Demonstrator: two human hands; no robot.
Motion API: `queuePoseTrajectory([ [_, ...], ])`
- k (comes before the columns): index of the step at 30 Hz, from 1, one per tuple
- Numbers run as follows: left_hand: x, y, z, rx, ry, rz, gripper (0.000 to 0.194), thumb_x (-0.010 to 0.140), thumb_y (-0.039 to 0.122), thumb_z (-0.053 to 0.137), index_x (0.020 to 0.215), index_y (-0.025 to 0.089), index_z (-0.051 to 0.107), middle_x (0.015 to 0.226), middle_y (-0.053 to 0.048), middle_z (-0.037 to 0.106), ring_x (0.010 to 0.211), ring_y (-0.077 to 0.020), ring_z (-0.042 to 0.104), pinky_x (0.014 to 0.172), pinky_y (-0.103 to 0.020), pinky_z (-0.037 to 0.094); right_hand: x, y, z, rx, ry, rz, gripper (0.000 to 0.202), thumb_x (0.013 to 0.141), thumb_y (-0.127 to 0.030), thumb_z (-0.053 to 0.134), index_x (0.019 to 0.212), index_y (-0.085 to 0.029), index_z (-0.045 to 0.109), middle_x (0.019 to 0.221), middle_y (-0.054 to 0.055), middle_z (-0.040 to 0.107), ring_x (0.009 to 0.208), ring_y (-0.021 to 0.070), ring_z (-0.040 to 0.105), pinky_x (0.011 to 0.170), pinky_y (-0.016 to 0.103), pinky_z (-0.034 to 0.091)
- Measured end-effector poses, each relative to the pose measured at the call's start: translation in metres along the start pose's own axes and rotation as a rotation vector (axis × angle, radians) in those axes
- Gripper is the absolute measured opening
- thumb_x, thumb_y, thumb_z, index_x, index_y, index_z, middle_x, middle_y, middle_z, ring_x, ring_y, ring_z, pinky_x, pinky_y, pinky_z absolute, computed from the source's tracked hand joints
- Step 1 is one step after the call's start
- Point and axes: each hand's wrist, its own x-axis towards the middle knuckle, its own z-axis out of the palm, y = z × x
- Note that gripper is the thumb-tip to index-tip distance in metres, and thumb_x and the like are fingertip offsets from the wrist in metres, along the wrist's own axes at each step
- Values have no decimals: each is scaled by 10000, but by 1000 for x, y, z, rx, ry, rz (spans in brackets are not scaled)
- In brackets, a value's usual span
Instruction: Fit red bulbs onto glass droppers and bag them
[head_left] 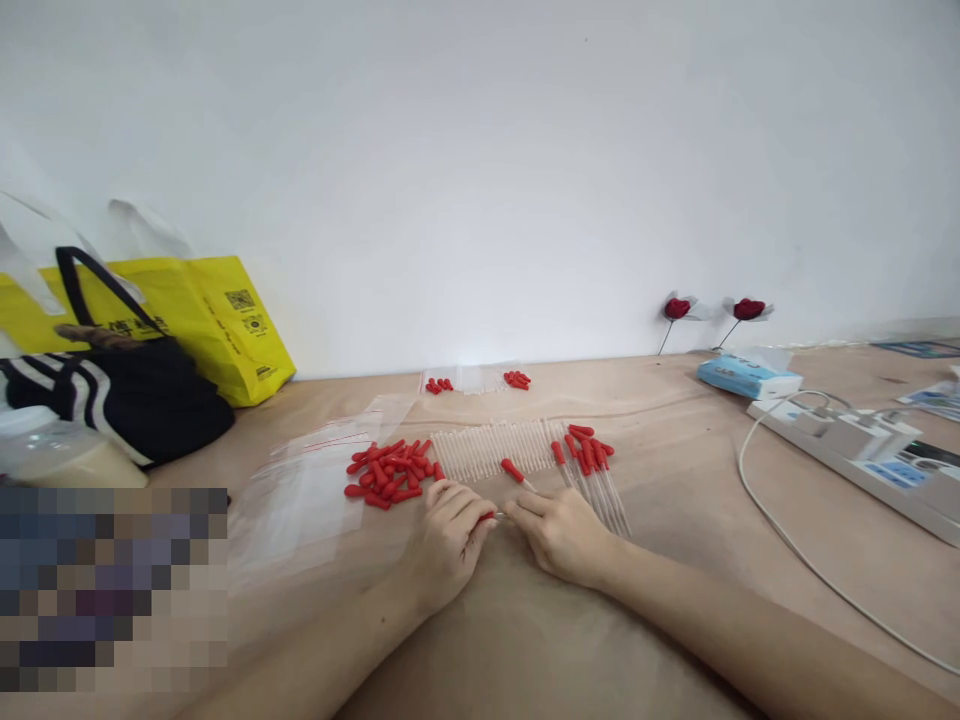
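My left hand (451,522) is closed round a red rubber dropper bulb (487,516). Facing it, my right hand (561,530) pinches a thin clear dropper tube (502,514), whose end meets the bulb's mouth. How deep the tube sits inside cannot be seen. Just above the right fingers lies a dropper with a red bulb (512,470), its tube partly hidden by that hand. Left of my hands is a pile of loose red bulbs (386,472). Bare clear tubes (491,449) lie side by side in a row beyond them. Several bulb-fitted droppers (592,460) rest on the right.
Clear zip bags (300,490) lie left of the bulbs. Farther back sits a bag with red bulbs (517,379). A yellow bag (240,330) and a black bag (157,395) stand left. At right are a tissue pack (748,377), a power strip (885,468) and a white cable (795,572).
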Motion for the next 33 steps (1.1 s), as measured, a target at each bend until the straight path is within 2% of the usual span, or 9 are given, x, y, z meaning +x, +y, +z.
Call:
queuePoseTrajectory([
  [4, 2, -1, -2, 85, 20, 12, 175, 854, 177, 396, 794, 183, 560, 700, 2, 608, 703, -145, 528, 848, -380, 264, 2, 2, 4, -15, 96, -5, 195, 807, -106, 397, 901, -150, 562, 696, 13, 583, 573, 115, 488, 482, 254, 269],
  [8, 5, -4, -7, 146, 54, 31, 150, 850, 204, 433, 845, 217, 582, 768, 5, 643, 814, -170, 551, 941, -425, 169, 2, 9, 4, -67, 261, 4, 165, 854, -188, 429, 862, -147, 588, 622, 16, 586, 649, 136, 504, 673, 295, 338],
  [11, 5, -6, -11, 154, 65, 36, 136, 847, 218, 452, 872, 223, 586, 772, 10, 652, 807, -164, 563, 969, -438, 129, 1, 13, 3, -86, 312, -2, 179, 861, -190, 426, 808, -148, 592, 602, 9, 591, 663, 133, 508, 799, 358, 321],
  [15, 4, -7, -10, 170, 59, 28, 175, 848, 198, 440, 944, 219, 585, 762, -2, 646, 774, -160, 556, 938, -438, 171, -2, 16, 3, -104, 357, -58, 211, 852, -106, 386, 905, -155, 585, 640, 10, 615, 712, 131, 526, 888, 429, 272],
  [23, 3, 4, -8, 162, 109, 68, 161, 840, 216, 455, 755, 202, 591, 684, 15, 633, 726, -149, 556, 934, -447, 169, -5, 11, 8, -9, 427, -106, 172, 829, -109, 428, 904, -167, 571, 625, -16, 619, 810, 136, 556, 956, 488, 217],
  [27, 1, 7, -8, 164, 100, 107, 170, 836, 192, 433, 748, 199, 579, 685, 14, 635, 727, -148, 556, 926, -436, 184, -6, 9, 7, 8, 425, -147, 214, 835, -86, 378, 890, -160, 571, 598, -9, 601, 827, 137, 560, 955, 501, 233],
  [33, -2, 0, -2, 115, 30, 133, 159, 834, 197, 418, 782, 196, 569, 697, 4, 630, 765, -156, 552, 934, -444, 164, -5, 10, 7, 43, 424, -207, 220, 828, -74, 361, 871, -135, 567, 575, 5, 592, 817, 142, 555, 939, 496, 275],
])
